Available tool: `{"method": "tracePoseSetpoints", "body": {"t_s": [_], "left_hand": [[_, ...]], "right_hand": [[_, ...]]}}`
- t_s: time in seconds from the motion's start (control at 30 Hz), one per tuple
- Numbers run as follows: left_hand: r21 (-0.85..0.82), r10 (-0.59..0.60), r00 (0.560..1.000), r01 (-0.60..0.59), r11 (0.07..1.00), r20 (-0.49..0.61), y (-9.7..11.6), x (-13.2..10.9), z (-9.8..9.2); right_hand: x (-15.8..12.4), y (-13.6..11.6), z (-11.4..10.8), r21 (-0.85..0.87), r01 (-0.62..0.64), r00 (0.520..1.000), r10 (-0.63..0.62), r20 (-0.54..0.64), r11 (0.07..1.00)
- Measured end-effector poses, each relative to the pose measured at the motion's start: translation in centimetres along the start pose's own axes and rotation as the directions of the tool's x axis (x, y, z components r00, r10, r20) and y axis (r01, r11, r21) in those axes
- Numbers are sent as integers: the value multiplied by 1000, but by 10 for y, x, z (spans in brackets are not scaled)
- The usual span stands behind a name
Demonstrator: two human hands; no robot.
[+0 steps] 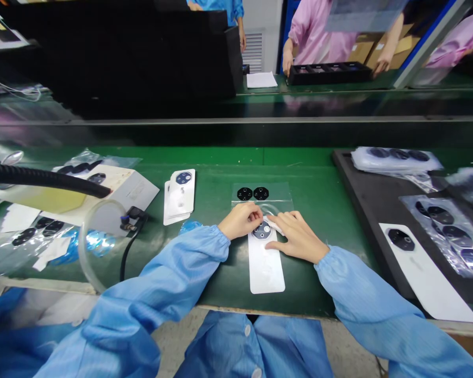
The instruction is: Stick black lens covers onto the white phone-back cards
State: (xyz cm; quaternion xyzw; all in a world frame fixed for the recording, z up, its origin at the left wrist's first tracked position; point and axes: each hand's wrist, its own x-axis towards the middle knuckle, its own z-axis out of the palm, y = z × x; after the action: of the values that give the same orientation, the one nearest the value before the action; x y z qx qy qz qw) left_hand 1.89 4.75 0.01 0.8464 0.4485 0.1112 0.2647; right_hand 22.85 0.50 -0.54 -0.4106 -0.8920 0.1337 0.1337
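Observation:
A white phone back cover (266, 270) lies flat on the green bench in front of me. Near its top is a dark round camera plate (261, 231) with several lens rings. My left hand (242, 219) is at the plate's upper left, its fingertips pinched together; what they hold, if anything, is hidden. My right hand (297, 236) rests over the cover's right edge, thumb and fingers spread. Something small and white (275, 224) shows at its index finger; I cannot tell what it is. Beyond the hands, two black camera plates (253, 193) lie on a clear film sheet (281, 191).
White covers (180, 194) lie stacked at left, near a white box (132, 191) and a black corrugated hose (47, 178). At right a dark foam tray (362, 210) bears bagged lens plates (453, 231) and another cover (425, 273). Across the bench, a person in pink holds a black tray (329, 74).

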Motion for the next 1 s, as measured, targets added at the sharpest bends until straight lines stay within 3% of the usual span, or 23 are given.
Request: {"method": "tracePoseSetpoints", "body": {"t_s": [0.47, 0.67, 0.87, 1.0], "left_hand": [[290, 25, 985, 26, 957, -170, 15, -13, 21], [351, 87, 979, -17, 936, -185, 18, -21, 22], [348, 161, 963, -79, 934, -215, 25, -42, 25], [282, 193, 947, -118, 952, -258, 42, -69, 29]], "right_hand": [[2, -2, -3, 9, -23, 1000, 23, 15, 1000], [4, -2, -4, 4, -21, 1000, 21, 23, 1000], [4, -2, -3, 3, -16, 1000, 16, 11, 1000], [3, -1, -2, 1, -7, 1000, 7, 5, 1000]]}}
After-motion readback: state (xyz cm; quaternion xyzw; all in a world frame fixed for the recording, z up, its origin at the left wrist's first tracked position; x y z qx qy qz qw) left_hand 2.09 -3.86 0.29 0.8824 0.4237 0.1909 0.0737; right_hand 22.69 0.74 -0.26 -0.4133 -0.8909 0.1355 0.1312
